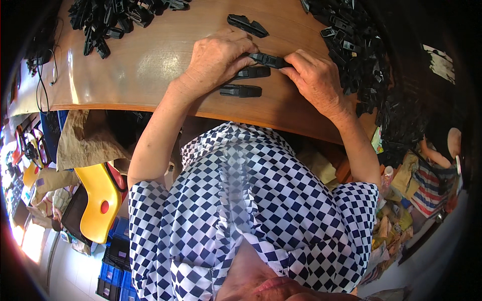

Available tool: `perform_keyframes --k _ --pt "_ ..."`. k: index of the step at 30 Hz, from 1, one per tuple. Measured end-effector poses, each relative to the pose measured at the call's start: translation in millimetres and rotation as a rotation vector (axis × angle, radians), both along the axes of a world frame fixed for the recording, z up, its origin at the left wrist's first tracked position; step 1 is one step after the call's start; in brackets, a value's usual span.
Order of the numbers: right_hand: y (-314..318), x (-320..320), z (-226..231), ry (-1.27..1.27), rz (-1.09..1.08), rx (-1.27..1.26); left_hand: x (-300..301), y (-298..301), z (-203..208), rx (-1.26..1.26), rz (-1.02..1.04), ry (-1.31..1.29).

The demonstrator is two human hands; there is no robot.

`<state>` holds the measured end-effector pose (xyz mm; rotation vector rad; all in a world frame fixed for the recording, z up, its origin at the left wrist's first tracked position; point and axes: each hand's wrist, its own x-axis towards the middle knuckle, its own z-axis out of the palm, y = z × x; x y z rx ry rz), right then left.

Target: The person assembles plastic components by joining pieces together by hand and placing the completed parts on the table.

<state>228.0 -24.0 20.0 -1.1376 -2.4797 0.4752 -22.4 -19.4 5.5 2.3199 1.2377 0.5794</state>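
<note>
Between my two hands, just over the wooden table, is a small elongated black plastic part. My left hand pinches its left end, and the fingers of my right hand close on its right end. Below it lie two similar black parts, one right beside my left fingertips and another nearer the table edge. A further black part rests beyond my hands, with an open slot showing on it. Fine details of the held part are covered by my fingers.
A heap of black plastic parts lies at the far left of the table, and a larger heap covers the right side. A dark cable hangs at the left edge. Below left are a yellow chair and blue crates.
</note>
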Motion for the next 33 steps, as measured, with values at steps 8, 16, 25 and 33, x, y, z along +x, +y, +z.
perform_keyframes --k 8,16,25,33 --pt "3 -20 -18 0.064 0.003 -0.002 -1 2 0 0.013 -0.020 -0.053" --pt "57 25 1 -0.324 0.068 0.574 -19 25 6 0.105 0.147 -0.180" --pt "90 37 -18 -0.477 -0.002 0.484 -28 51 -13 0.045 0.137 0.036" --pt "62 1 -56 0.138 -0.165 0.135 -14 31 -18 0.193 0.317 0.151"
